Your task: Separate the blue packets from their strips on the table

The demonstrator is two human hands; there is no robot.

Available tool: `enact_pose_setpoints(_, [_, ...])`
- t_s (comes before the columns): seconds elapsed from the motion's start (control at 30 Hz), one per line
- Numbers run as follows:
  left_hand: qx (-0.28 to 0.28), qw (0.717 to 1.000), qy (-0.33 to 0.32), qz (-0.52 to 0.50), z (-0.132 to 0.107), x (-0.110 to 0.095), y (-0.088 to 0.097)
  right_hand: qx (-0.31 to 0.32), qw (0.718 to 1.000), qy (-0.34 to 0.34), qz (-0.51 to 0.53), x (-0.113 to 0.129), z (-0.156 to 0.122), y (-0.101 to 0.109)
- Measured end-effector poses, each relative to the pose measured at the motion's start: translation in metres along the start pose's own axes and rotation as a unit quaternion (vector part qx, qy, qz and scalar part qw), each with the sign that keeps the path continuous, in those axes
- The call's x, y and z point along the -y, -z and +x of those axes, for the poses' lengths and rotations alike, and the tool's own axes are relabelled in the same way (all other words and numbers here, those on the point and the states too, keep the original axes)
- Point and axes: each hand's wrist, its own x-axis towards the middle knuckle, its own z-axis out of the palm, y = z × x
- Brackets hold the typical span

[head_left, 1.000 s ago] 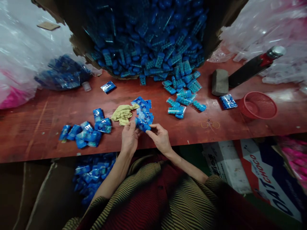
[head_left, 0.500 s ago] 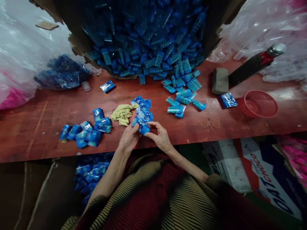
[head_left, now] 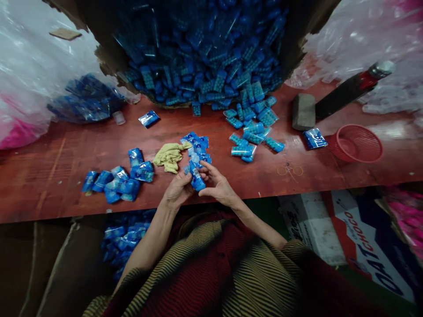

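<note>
A small blue-wrapped tube [head_left: 197,179] with a white label patch is held between my two hands, tilted, just above the table's front edge. My left hand [head_left: 178,188] pinches its left side between thumb and fingers. My right hand [head_left: 220,190] curls around the other side, thumb at its lower end and fingers partly behind it. Just beyond lies a stack of flat blue printed wrappers [head_left: 195,141], beside a crumpled yellow-green cloth [head_left: 170,156]. Several wrapped blue packs [head_left: 122,185] are piled to the left. Clear blue-capped tubes of blue beads [head_left: 254,127] lie loose to the right.
A torn cardboard box [head_left: 299,48] full of blue tubes stands at the back. Right of it are a grey block [head_left: 303,112], a dark flask [head_left: 350,92] and a red basket [head_left: 358,143]. Plastic bags [head_left: 29,66] flank both sides. Cartons [head_left: 363,237] stand below the table.
The blue-wrapped tube has turned more upright in my hands, showing its label. My right fingers have moved in behind it and the thumb has dropped to its lower end.
</note>
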Motion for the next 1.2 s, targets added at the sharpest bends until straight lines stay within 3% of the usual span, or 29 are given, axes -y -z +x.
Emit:
enact_pose_setpoints(0.3, [0.018,1.000,0.006,-0.024,0.001,0.006,0.002,0.029,0.999,-0.027,-0.002,0.005,-0.002,0.002])
enact_pose_setpoints(0.57, [-0.028,0.999,0.015,0.001,-0.003,0.006,-0.003,0.015,0.999,-0.028,0.024,0.006,0.000,0.006])
enact_pose_setpoints(0.9, [-0.054,0.999,0.006,0.004,-0.007,0.012,-0.017,0.052,0.996,-0.036,0.056,0.006,0.000,0.010])
enact_pose_setpoints(1.2, [-0.127,0.992,-0.020,0.001,-0.010,0.016,-0.031,0.033,0.996,-0.055,0.057,0.004,0.001,0.013])
